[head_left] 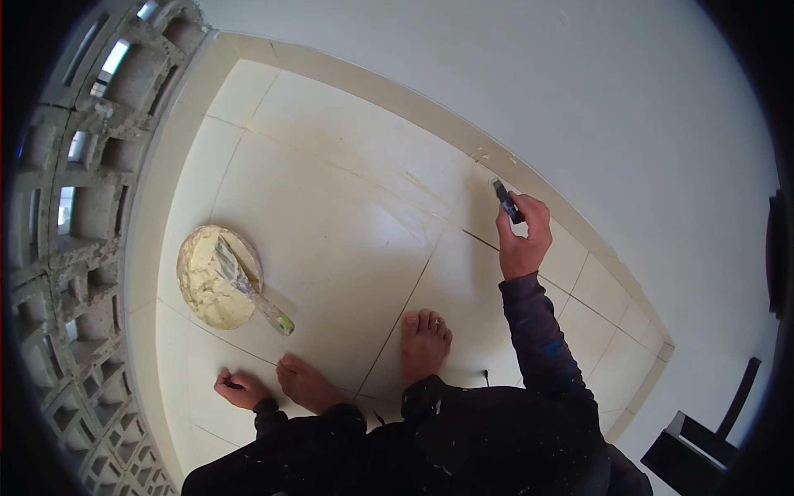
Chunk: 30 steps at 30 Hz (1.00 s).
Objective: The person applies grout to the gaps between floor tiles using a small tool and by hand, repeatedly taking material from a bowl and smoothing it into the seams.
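My right hand (527,240) reaches out toward the far right and grips a short black bladed tool (508,203). Its greyish tip points at the tile floor close to the skirting; whether it touches the floor I cannot tell. Low on the left, my left hand (241,389) is curled closed beside my left foot. A dark spot shows inside its fingers, too small to name. Ahead of that hand stands a round tub (253,245) filled with cream-coloured paste (207,285). A putty knife (270,309) rests in the paste, its smeared handle leaning over the rim.
Pale floor tiles (331,223) with dark joints carry cream smears, and crumbs lie near the skirting (389,91). A white wall (529,74) rises beyond. Pierced concrete blocks (91,215) line the left. My bare feet (425,347) are close by; a black object (691,450) stands lower right.
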Available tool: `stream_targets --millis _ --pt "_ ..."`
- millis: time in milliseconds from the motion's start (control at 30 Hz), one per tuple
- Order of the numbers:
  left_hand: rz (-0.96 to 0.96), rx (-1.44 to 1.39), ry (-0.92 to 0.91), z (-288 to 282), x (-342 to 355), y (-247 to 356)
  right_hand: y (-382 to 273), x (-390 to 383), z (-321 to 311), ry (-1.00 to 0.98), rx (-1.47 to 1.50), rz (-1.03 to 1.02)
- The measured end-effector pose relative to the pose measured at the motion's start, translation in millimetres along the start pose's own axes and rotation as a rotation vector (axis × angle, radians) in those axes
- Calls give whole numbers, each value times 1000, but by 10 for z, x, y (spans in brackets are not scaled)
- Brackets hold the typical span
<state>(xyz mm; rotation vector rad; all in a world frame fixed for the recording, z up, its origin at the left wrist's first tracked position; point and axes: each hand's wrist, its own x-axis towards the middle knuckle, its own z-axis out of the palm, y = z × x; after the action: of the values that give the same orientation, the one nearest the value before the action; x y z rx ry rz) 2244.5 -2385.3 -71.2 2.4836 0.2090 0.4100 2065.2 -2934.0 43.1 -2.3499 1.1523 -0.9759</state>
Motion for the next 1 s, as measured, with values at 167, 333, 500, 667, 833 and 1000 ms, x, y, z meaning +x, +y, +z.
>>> stream_targets --millis 167,333,500,667,833,1000 --pt "44 -24 -5 -8 33 -25 294 319 151 -192 -184 -559" --pt "-33 -21 -70 -60 24 -110 389 347 457 -309 -208 -593" --pt "-73 -9 -89 -59 22 -47 364 258 506 -258 -306 -430" --pt "35 -37 -8 -15 -11 -84 320 321 235 -434 -446 -346" --pt "22 -85 -4 -13 44 -108 607 105 -295 -361 -471 -190" --pt "9 -35 -52 -26 16 10 615 12 -106 -233 -579 4"
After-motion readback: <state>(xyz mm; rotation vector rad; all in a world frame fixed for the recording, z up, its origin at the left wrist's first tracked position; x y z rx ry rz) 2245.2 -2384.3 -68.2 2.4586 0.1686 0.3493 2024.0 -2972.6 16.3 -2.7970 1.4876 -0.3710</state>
